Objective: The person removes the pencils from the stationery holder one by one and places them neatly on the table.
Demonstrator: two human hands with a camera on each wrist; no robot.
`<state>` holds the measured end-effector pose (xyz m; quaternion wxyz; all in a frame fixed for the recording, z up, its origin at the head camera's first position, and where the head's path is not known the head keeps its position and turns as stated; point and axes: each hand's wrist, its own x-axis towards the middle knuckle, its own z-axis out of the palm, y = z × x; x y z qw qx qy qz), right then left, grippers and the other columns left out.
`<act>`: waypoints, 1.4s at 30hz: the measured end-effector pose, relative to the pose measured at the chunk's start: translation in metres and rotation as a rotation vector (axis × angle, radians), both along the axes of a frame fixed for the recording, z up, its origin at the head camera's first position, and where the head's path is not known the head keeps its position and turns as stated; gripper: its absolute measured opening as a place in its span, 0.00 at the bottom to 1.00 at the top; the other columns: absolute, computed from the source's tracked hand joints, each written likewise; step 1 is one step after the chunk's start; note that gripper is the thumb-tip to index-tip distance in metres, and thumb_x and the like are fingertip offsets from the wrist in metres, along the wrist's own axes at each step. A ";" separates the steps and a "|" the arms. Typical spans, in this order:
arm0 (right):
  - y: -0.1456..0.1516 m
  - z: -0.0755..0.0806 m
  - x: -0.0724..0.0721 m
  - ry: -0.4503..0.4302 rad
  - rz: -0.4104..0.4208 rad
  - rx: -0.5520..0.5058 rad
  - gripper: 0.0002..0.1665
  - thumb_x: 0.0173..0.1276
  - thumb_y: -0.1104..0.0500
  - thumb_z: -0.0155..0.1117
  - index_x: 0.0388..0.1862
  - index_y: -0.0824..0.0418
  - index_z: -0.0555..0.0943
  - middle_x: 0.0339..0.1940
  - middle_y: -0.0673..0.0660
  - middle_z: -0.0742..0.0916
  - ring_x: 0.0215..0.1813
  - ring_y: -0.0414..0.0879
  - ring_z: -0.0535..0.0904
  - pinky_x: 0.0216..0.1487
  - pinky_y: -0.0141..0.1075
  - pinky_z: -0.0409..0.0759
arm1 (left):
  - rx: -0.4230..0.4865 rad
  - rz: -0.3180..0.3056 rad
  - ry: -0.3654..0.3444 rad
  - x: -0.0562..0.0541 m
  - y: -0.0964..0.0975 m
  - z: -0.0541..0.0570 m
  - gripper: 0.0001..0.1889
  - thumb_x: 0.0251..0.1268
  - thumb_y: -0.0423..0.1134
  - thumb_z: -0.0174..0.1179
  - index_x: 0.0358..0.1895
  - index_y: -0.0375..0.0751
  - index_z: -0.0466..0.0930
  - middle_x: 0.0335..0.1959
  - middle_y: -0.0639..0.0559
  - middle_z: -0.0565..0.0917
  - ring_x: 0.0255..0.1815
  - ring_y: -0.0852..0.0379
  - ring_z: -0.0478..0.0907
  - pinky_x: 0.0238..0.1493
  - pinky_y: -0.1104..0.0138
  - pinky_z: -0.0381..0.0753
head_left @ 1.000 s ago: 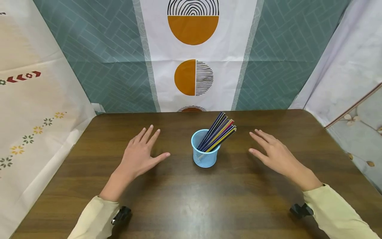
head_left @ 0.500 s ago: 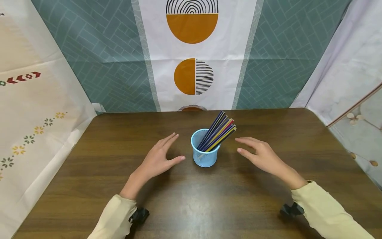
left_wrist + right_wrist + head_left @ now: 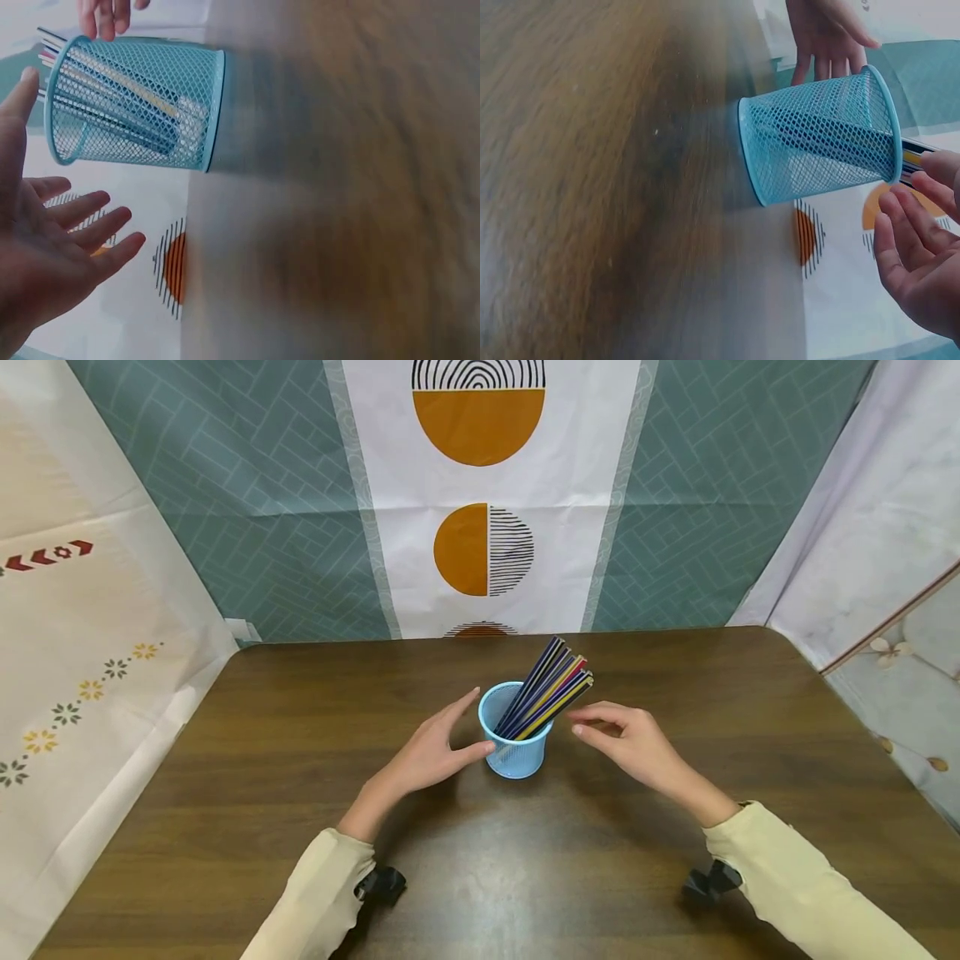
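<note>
A light-blue mesh pencil cup [image 3: 516, 760] stands upright on the brown wooden table in the head view. A bundle of pencils [image 3: 543, 693], dark with some yellow and red ones, leans to the right out of it. Just left of the cup is my left hand [image 3: 435, 750], thumb and fingers spread; in the left wrist view a gap shows between its palm and the mesh. On the other side, my right hand [image 3: 633, 745] hovers beside the pencils, its fingers bent loosely and holding nothing. Whether a fingertip touches the cup or pencils, I cannot tell.
The wooden table [image 3: 315, 693] has a far edge that meets a green and white patterned cloth [image 3: 300, 527]. Pale cloths hang at the left and right sides. A dark wrist camera [image 3: 382, 885] sits below the left sleeve, another dark camera [image 3: 711, 883] below the right.
Both hands have moved inward toward the cup, the left to the right and the right to the left. The right fingers have drawn closer to the thumb. The cup and pencils stay put.
</note>
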<state>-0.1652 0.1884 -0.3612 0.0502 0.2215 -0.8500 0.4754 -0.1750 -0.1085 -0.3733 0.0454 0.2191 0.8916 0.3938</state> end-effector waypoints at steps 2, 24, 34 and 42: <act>-0.002 0.000 -0.001 -0.035 0.003 -0.017 0.14 0.65 0.61 0.68 0.48 0.66 0.85 0.43 0.54 0.87 0.42 0.42 0.81 0.41 0.29 0.80 | 0.051 -0.013 -0.020 -0.003 0.003 0.000 0.42 0.63 0.53 0.64 0.77 0.48 0.53 0.71 0.47 0.66 0.70 0.46 0.63 0.65 0.47 0.64; -0.016 -0.004 -0.010 -0.258 -0.007 -0.219 0.14 0.63 0.65 0.69 0.44 0.73 0.83 0.38 0.61 0.87 0.40 0.59 0.83 0.42 0.42 0.83 | 0.428 -0.133 -0.131 -0.020 0.017 -0.011 0.39 0.63 0.33 0.65 0.75 0.37 0.54 0.69 0.39 0.67 0.67 0.45 0.68 0.63 0.57 0.70; -0.026 0.000 -0.011 -0.197 -0.088 -0.176 0.14 0.62 0.60 0.72 0.40 0.70 0.85 0.34 0.58 0.87 0.33 0.50 0.81 0.35 0.35 0.81 | 0.404 -0.114 -0.131 -0.020 0.014 -0.009 0.39 0.62 0.32 0.66 0.74 0.35 0.57 0.66 0.39 0.70 0.65 0.45 0.69 0.62 0.56 0.71; -0.033 0.004 -0.011 -0.099 -0.186 -0.097 0.14 0.61 0.57 0.72 0.34 0.69 0.86 0.30 0.57 0.87 0.30 0.47 0.77 0.29 0.31 0.76 | 0.402 -0.103 -0.138 -0.019 0.015 -0.008 0.38 0.60 0.31 0.67 0.73 0.38 0.59 0.66 0.40 0.71 0.65 0.46 0.70 0.61 0.58 0.72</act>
